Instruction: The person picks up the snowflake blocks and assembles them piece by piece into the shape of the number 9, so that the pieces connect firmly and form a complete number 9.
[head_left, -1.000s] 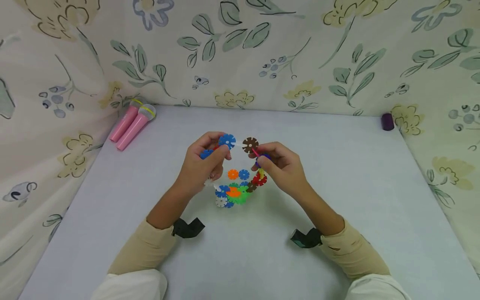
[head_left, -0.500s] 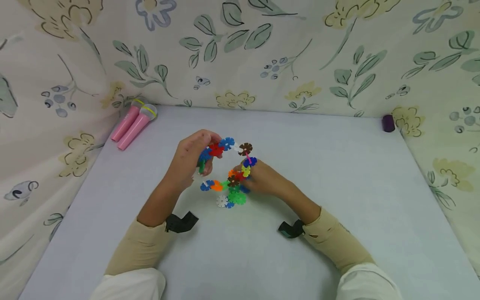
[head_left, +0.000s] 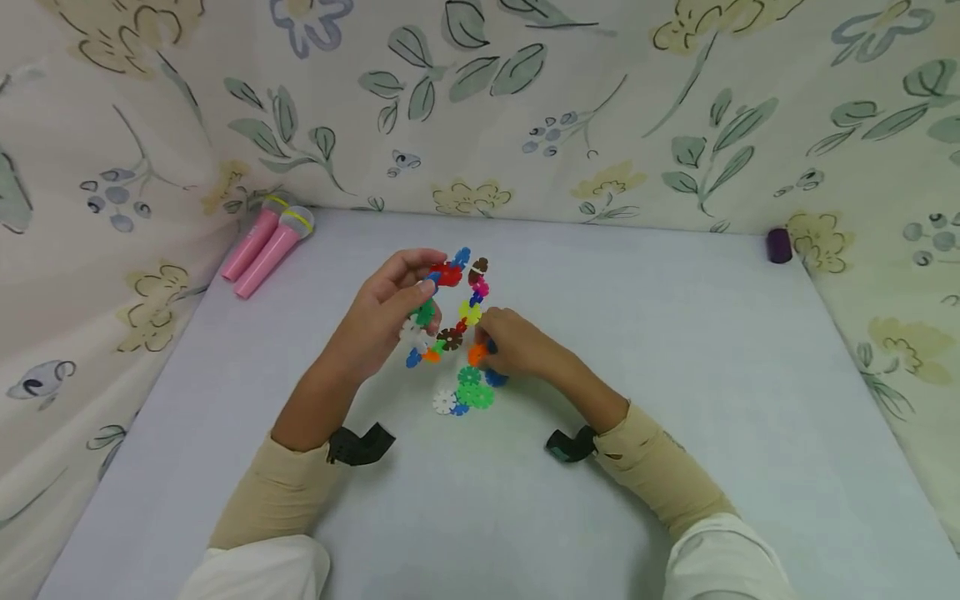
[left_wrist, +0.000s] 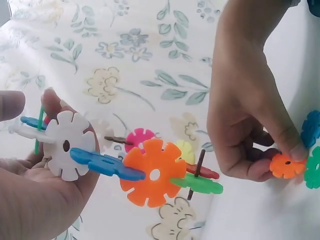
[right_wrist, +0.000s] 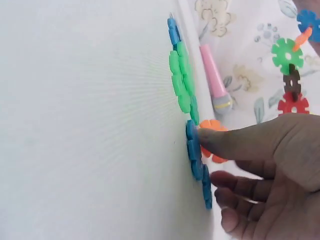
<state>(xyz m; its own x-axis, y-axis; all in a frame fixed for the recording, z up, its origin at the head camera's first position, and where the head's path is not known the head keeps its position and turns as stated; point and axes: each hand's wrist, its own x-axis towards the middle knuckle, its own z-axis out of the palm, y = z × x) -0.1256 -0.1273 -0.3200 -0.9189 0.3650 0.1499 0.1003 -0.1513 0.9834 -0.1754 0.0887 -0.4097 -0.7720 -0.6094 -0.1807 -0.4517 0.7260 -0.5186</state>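
My left hand (head_left: pixel 382 312) holds up a chain of notched plastic discs, thumb and fingers pinching its left side. The chain curves round in a loop shape; a yellow disc (head_left: pixel 470 312), a red disc (head_left: pixel 447 274) and a white disc (left_wrist: pixel 67 146) are among its many colours. Lower and to the right, my right hand (head_left: pixel 517 342) reaches down to loose discs on the table. Its thumb and finger pinch an orange disc (left_wrist: pixel 287 166), partly covered by the thumb in the right wrist view. Blue discs (right_wrist: pixel 194 150) lie right beside those fingertips.
Loose green discs (head_left: pixel 475 393) and a white disc (head_left: pixel 444 401) lie close together on the white table (head_left: pixel 480 517). Two pink toy microphones (head_left: pixel 270 250) rest at the back left. A dark purple object (head_left: pixel 778 246) stands at the back right, before the floral cloth (head_left: pixel 585 108).
My right hand has let go of the chain's right side and moved down to the loose discs, taking the orange one. The chain has turned in my left hand.
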